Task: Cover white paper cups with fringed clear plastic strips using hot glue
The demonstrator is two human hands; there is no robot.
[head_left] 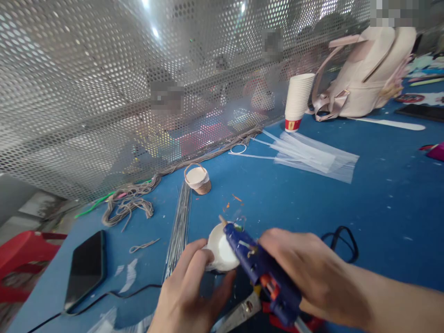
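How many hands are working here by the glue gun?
2. The left hand holds the white cup, and the right hand holds the blue glue gun. Other hands may be hidden behind the metal mesh.

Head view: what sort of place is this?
Likely a craft work area: a blue glue gun in the right hand, plus a bundle of thin wire-like strands and a stack of paper cups on the blue table. Classroom or workshop, I can't tell.
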